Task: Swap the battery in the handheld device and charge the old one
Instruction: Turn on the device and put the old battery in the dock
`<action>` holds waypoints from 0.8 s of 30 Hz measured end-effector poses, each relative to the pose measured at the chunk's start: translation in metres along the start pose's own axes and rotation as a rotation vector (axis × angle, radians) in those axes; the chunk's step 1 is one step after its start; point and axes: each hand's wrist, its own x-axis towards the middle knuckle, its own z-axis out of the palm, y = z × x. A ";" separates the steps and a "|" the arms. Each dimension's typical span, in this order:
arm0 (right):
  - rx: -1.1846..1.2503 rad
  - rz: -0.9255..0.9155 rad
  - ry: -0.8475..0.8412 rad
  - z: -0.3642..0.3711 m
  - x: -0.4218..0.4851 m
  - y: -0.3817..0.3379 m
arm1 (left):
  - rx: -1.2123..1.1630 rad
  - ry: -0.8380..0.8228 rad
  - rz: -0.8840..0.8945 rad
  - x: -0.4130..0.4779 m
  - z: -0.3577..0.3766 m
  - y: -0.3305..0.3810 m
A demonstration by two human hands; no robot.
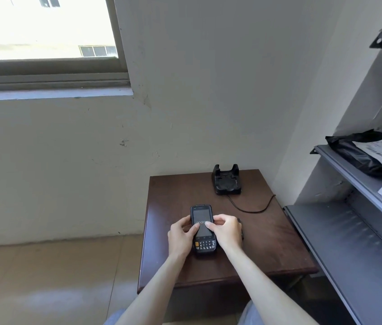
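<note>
One grey metal shelving unit (340, 242) stands on the right and carries one black plastic parcel bag (349, 153) with a white label, its print too small to read. Beside it is one dark wooden table (267, 249). At the table's back sits one black charging cradle (227, 181) with a cable (251, 210). One handheld device (203, 214) lies mid-table with its keypad towards the person and its screen showing "android". The left hand (180, 235) and right hand (226, 231) both grasp it, thumbs on the screen.

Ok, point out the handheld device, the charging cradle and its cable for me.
handheld device (200, 214): head view, upper screen.
charging cradle (227, 182): head view, base centre.
cable (253, 211): head view, middle of its curve.
</note>
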 end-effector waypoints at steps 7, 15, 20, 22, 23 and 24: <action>-0.084 -0.018 -0.012 0.000 -0.003 -0.005 | 0.008 -0.022 0.001 0.001 -0.003 0.003; -0.187 -0.051 -0.028 -0.004 -0.003 -0.007 | 0.052 -0.021 -0.001 0.003 -0.003 0.001; -0.209 -0.057 -0.034 -0.005 -0.004 -0.007 | 0.042 -0.004 -0.010 0.003 -0.003 0.002; -0.207 -0.050 -0.028 -0.004 -0.002 -0.005 | 0.037 0.005 -0.022 0.003 -0.002 0.001; -0.205 -0.051 -0.027 -0.003 -0.001 -0.005 | 0.036 0.014 -0.025 0.002 -0.002 0.001; -0.206 -0.053 -0.025 -0.002 -0.001 -0.004 | 0.038 0.023 -0.027 0.002 -0.002 0.002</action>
